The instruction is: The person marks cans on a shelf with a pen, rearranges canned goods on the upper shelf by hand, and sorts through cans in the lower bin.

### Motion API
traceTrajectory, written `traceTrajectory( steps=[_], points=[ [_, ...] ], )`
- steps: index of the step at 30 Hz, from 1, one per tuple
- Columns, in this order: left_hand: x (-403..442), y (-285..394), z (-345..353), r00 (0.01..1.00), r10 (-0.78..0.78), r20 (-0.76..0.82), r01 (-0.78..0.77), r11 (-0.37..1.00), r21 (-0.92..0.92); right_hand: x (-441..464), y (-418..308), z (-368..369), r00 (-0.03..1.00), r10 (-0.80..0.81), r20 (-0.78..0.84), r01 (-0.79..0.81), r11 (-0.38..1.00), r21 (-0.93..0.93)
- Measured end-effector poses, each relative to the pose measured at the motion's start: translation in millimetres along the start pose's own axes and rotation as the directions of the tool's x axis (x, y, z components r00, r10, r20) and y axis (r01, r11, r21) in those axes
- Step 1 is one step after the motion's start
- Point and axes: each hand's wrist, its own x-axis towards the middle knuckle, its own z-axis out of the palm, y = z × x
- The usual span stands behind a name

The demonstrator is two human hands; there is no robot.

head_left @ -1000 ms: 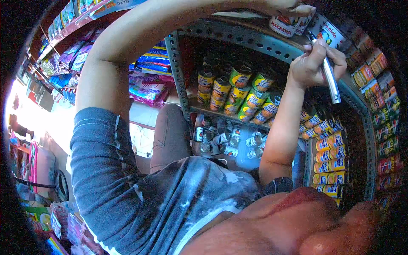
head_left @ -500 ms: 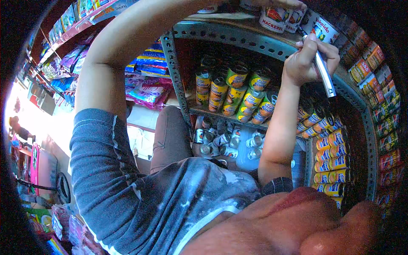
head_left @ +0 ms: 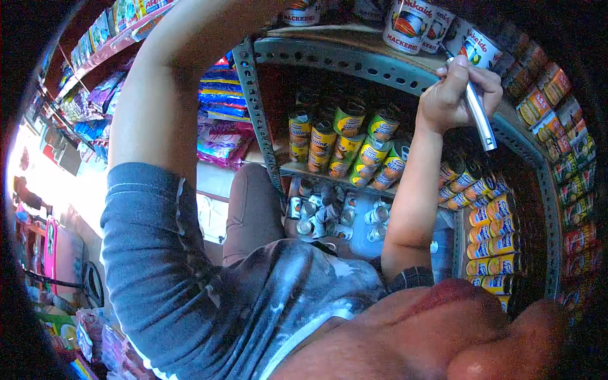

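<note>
My right hand (head_left: 461, 94) is closed around a silver-and-white marker pen (head_left: 479, 117). Its dark tip points up toward the Hokkaido mackerel cans on the upper shelf. One white mackerel can (head_left: 405, 26) stands at the shelf edge, with a second can (head_left: 437, 33) beside it and another Hokkaido can (head_left: 474, 45) just behind my fingers. My left forearm (head_left: 202, 31) reaches up across the top of the view, and my left hand is beyond the upper edge, out of sight.
A perforated metal shelf edge (head_left: 342, 56) runs below the mackerel cans. Yellow-and-green cans (head_left: 348, 120) are stacked on the shelf beneath, with more yellow cans (head_left: 494, 240) at the right. Small cans (head_left: 308, 209) lie lower down. Colourful packets (head_left: 221, 95) fill shelves at the left.
My left hand has gone from the mackerel cans at the top and out of view. My right hand and the marker pen have shifted slightly; the pen stays in my grip.
</note>
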Motion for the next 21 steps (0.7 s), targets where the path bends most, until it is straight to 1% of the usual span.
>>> traceTrajectory(
  steps=[3,5,6,7,9,11,13,14,17,21],
  points=[
    [-3.7,0.7,4.9,1.000,-0.012,0.007,0.012,1.000,0.004,0.7,0.9,1.1,0.999,-0.042,-0.022,0.042,0.999,0.003],
    [-11.4,5.5,6.4,1.000,-0.019,0.001,0.019,1.000,0.002,1.3,2.0,-0.4,0.998,-0.055,-0.003,0.055,0.998,-0.006],
    [-14.0,8.7,6.7,1.000,-0.021,0.001,0.021,1.000,-0.001,2.1,8.0,-5.9,0.995,-0.093,0.026,0.095,0.994,-0.061],
    [-15.8,9.6,8.1,1.000,-0.025,0.000,0.025,1.000,-0.001,2.4,5.7,-3.9,0.995,-0.095,0.023,0.096,0.993,-0.064],
    [-18.7,11.9,10.1,1.000,-0.027,-0.002,0.027,1.000,-0.001,1.5,1.0,1.4,0.999,-0.046,-0.017,0.047,0.999,0.014],
    [-18.8,9.9,13.5,1.000,-0.028,-0.007,0.028,1.000,-0.002,2.2,-0.1,2.6,0.998,-0.061,-0.033,0.061,0.998,0.013],
    [-18.9,11.4,16.2,1.000,-0.029,-0.006,0.029,1.000,-0.005,1.4,-3.8,4.3,0.999,-0.026,-0.043,0.028,0.999,0.040],
    [-20.8,12.4,16.2,0.999,-0.031,-0.010,0.031,0.999,-0.009,1.4,1.1,-0.5,0.998,-0.061,-0.019,0.060,0.998,-0.016],
    [-22.7,16.7,19.5,0.999,-0.031,-0.014,0.030,0.999,-0.010,-1.2,3.4,-5.6,1.000,-0.024,0.020,0.023,1.000,0.007],
    [-24.3,17.9,19.6,0.999,-0.037,-0.013,0.037,0.999,-0.008,-2.1,5.3,-8.7,0.999,-0.037,0.032,0.037,0.999,-0.019]
  ],
)
